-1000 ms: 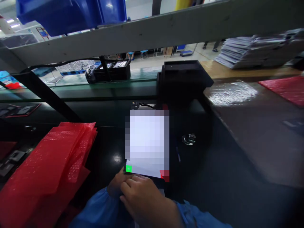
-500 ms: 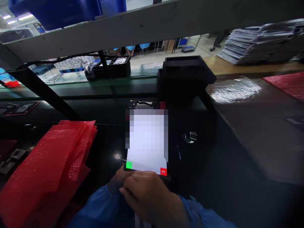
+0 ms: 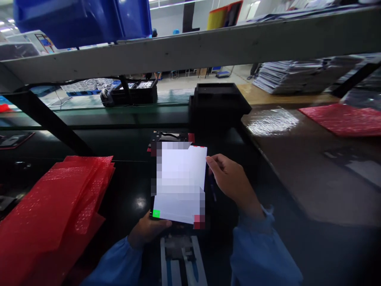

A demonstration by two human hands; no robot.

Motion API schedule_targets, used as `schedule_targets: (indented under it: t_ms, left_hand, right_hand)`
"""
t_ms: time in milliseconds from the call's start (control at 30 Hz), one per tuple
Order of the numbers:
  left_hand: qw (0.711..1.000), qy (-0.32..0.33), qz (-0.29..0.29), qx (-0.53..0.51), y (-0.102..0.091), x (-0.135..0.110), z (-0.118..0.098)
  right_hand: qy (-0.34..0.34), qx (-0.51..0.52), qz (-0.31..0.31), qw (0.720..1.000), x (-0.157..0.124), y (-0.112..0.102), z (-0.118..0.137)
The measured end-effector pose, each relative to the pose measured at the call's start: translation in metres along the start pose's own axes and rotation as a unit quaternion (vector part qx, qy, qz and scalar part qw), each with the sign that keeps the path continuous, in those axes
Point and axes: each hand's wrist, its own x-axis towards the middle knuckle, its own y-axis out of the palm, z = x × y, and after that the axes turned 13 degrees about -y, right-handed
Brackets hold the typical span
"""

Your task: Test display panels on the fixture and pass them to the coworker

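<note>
A lit white display panel (image 3: 180,200) is in front of me, partly covered by a pixelated patch, with a green square at its lower left corner. My left hand (image 3: 149,229) grips that lower left corner, the thumb lying along the bottom edge. At the panel's upper right edge is my right hand (image 3: 230,176), its thumb and fingers pinched together and the tips at the edge. Whether something small is between them I cannot make out. Behind the panel's top lies a dark part with a cable (image 3: 169,136). Below it, a fixture with pale rails (image 3: 163,258) points toward me.
Red bubble bags (image 3: 41,202) are piled at the left. Black trays (image 3: 220,99) stand at the back, under a grey shelf beam (image 3: 166,59). On the right side table (image 3: 285,174) lies another red bubble bag (image 3: 342,119). A thin dark stick (image 3: 212,188) is beside the panel.
My right hand has moved from the panel's bottom edge up to its right edge. The shiny object on the right no longer shows. The view has shifted, and the lower fixture is now uncovered.
</note>
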Motion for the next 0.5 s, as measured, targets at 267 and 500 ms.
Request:
schedule_targets:
  t_ms: [267,500]
  left_hand:
    - [0.999,0.011,0.035,-0.040,-0.001,0.006,0.009]
    - [0.998,0.008,0.007,0.064,-0.001,-0.005,-0.006]
  right_hand:
    - [-0.012,0.026,-0.030,0.999,-0.001,-0.001,0.005]
    - [-0.004,0.009,-0.047,0.999,-0.002,0.003,0.005]
